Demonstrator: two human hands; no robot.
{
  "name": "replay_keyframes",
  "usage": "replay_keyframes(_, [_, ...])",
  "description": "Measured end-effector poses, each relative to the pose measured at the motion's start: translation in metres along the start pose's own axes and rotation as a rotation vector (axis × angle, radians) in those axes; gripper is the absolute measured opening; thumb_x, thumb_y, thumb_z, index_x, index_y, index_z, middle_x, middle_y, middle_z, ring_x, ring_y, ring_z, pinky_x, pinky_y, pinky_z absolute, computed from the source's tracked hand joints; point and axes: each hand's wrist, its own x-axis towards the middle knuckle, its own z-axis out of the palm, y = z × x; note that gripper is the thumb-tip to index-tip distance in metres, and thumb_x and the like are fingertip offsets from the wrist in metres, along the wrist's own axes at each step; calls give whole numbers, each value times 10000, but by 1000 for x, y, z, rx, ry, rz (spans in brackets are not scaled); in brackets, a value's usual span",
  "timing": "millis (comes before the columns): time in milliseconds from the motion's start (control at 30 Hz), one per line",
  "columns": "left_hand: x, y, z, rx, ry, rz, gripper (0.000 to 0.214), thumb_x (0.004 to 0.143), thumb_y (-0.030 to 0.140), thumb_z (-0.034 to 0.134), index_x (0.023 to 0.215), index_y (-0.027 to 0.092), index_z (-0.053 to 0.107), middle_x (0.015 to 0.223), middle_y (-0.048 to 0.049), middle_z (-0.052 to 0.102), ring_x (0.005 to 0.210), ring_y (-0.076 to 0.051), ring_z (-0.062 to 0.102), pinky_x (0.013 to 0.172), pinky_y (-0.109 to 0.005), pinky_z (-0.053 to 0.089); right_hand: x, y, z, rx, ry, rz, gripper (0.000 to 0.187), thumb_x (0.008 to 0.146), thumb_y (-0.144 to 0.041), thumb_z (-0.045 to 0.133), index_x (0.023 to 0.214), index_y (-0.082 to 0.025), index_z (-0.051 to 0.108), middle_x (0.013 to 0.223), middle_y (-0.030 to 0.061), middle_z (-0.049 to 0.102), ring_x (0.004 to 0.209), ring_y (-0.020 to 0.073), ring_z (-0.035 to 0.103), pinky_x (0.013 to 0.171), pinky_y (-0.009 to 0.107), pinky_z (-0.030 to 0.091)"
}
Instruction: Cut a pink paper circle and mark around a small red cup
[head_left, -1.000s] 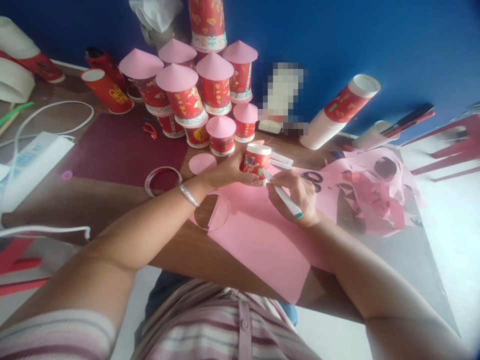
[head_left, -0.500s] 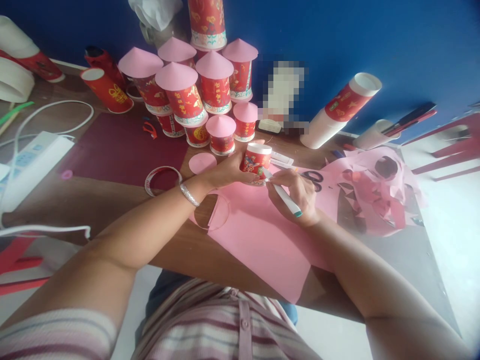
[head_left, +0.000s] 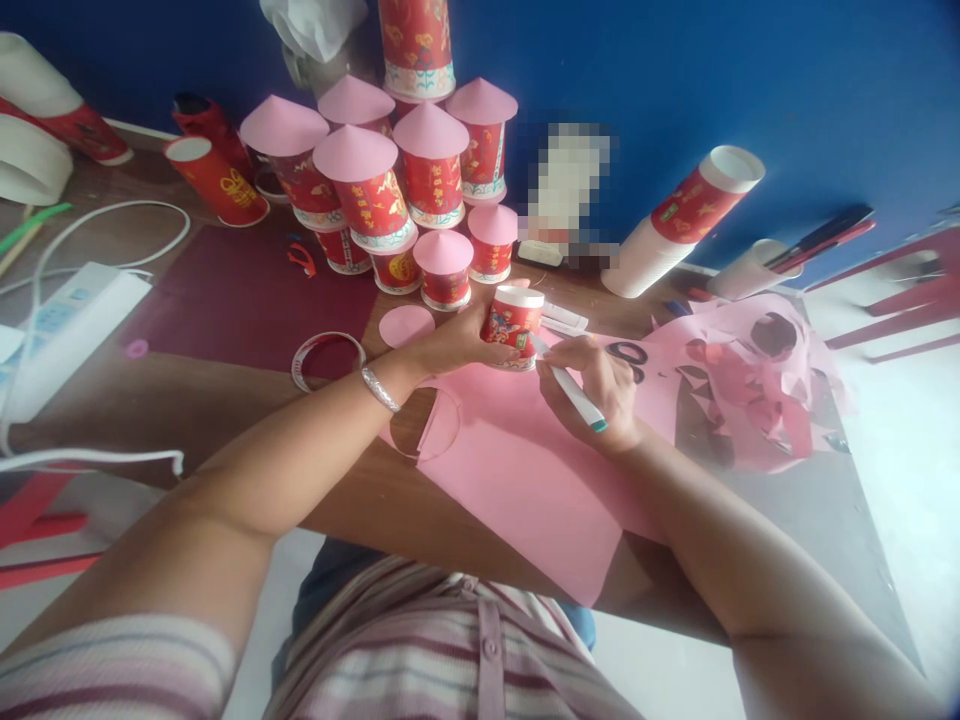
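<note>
My left hand (head_left: 474, 338) is wrapped round a red paper cup (head_left: 513, 326) with a white rim and a patterned lower band. A white marker (head_left: 574, 392) with a green end is gripped in my right hand (head_left: 596, 385), its tip close to the cup's right side. Whether the tip touches the cup I cannot tell. Beneath both hands spreads a large sheet of pink paper (head_left: 517, 470). Beside my left wrist lies a pink paper disc (head_left: 406, 327). Scissors (head_left: 630, 360) rest on the pink sheet beyond my right hand, partly hidden.
Several red cups with pink cone roofs (head_left: 355, 152) stand stacked at the back. Cut pink scraps (head_left: 772, 390) pile up at the right. A stack of cups (head_left: 679, 220) leans near the blue wall. A power strip (head_left: 75, 330) and white cables lie at the left.
My right hand and the marker have shifted very slightly to the right. My left hand holds the cup in nearly the same place.
</note>
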Motion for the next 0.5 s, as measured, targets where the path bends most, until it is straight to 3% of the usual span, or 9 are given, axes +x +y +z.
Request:
replay_keyframes(200, [2, 1, 0, 9, 0, 4, 1141, 718, 338, 1016, 1704, 330, 443, 1511, -150, 649, 1356, -351, 691, 1058, -469, 654, -1, -1, 0, -66, 1, -6, 156, 1030, -150, 679, 1082, -275, 601, 823, -14, 761, 645, 167, 750, 552, 287, 570])
replay_keyframes(500, [0, 1, 0, -1, -13, -7, 1152, 752, 321, 996, 1737, 366, 400, 1520, -143, 655, 1375, -364, 692, 1073, -498, 646, 2, -5, 0, -14, 3, -15, 194, 1003, -97, 687, 1063, -258, 596, 815, -17, 743, 625, 155, 729, 533, 266, 550])
